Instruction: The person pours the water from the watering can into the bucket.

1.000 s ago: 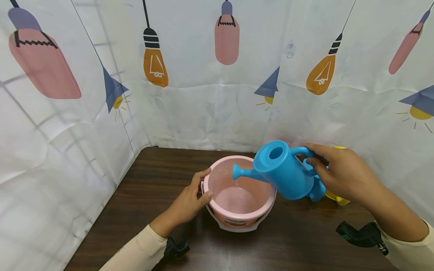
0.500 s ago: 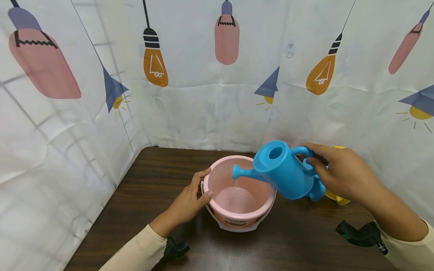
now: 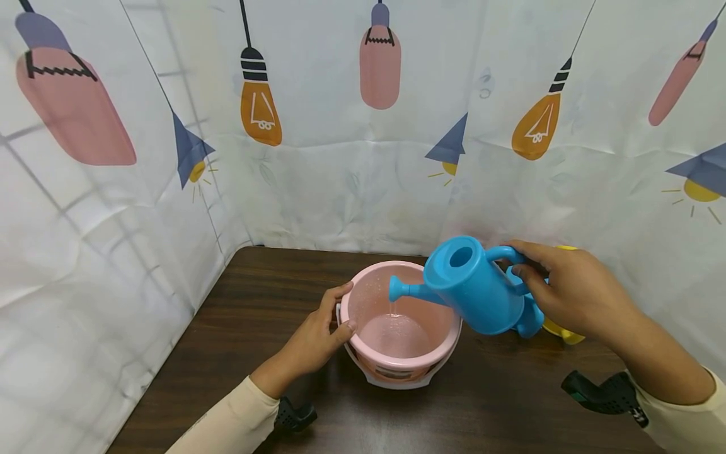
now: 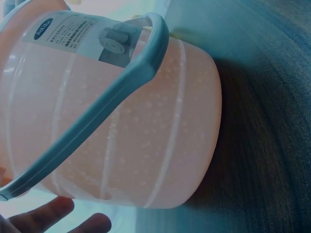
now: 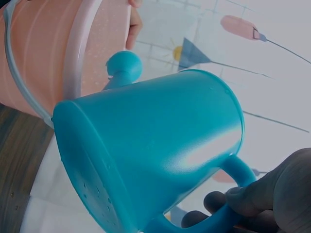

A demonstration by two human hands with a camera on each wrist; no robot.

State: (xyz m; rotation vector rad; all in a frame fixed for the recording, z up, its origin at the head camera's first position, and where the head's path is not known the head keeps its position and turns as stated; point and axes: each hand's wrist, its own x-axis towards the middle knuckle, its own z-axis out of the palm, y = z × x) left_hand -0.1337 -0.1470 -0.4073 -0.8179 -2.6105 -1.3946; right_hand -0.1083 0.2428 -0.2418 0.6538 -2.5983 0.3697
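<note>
- Curled round its handle, the right hand holds the blue watering can tilted, spout over the pink bucket.
- Left hand rests on the rim, thumb and forefinger apart.
- Faint stream under the spout, apparently water.

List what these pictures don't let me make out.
Head view: most of the yellow object, hidden behind the right grip and blue watering can.
Head view: liquid level inside it; opening too dark.
Left wrist view: fine print on label, too small.
Right wrist view: base of pink bucket, cut off by left edge.
</note>
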